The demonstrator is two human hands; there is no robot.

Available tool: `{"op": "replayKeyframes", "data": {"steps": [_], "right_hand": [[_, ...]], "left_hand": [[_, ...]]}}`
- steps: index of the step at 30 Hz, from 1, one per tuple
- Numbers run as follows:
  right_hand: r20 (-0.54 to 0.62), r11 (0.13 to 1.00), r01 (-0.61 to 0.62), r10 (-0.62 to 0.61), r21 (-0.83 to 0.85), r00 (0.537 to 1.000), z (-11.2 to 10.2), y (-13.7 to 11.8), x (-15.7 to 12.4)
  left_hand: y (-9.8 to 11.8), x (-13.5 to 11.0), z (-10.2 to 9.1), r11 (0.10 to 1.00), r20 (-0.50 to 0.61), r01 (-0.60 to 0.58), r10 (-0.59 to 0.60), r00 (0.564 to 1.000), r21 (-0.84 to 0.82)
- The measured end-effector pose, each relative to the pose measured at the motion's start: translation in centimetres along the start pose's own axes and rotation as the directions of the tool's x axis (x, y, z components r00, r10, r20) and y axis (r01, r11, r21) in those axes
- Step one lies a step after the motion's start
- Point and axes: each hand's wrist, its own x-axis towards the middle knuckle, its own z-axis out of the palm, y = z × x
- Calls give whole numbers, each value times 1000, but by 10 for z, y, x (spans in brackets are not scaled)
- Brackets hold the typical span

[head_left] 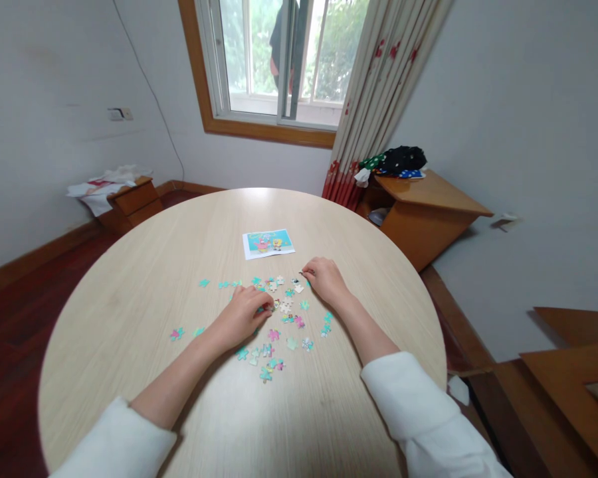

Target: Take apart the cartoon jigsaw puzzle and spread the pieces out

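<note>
Several small jigsaw pieces (285, 307), mostly teal with some pink and white, lie scattered on a round light-wood table (189, 232). My left hand (244, 313) rests on the table among them, fingers curled and pinched on a piece at its fingertips. My right hand (323, 277) lies further back and to the right, fingers bent, its tips pressing a small piece at the edge of the scatter. A printed reference picture (268, 243) with a blue cartoon scene lies flat beyond the pieces. Both arms wear white sleeves.
A wooden cabinet (423, 212) with dark clothes on top stands at the back right beside a curtain (379, 93). A low wooden drawer unit (129, 199) with papers sits at the left wall. A window (279, 60) is behind the table.
</note>
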Motion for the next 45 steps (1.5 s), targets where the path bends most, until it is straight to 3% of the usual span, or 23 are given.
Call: {"op": "replayKeyframes", "data": {"steps": [7,13,18,25,31,45], "right_hand": [[59,985,-19,30,-173,998,-5,-8,-4],[30,997,36,-35,-63,999,-13,-12,-16],[151,998,70,-67,-12,986,-19,-15,-22],[198,998,67,-63,-12,978,-18,-17,-21],[214,997,62,-50,-49,976,-19,-20,-21],[222,994,58,-36,-93,974,-20,-26,-22]], "left_hand": [[-4,0,-2,999,-29,26,-27,999,-25],[-18,-3,-16,996,-153,73,-81,985,-57],[-38,-9,-36,980,-225,201,-196,954,1],[-52,-16,-51,928,-102,316,-301,948,198],[-46,-17,-53,909,11,300,-316,949,290],[-53,-21,-53,893,100,284,-337,936,350]]}}
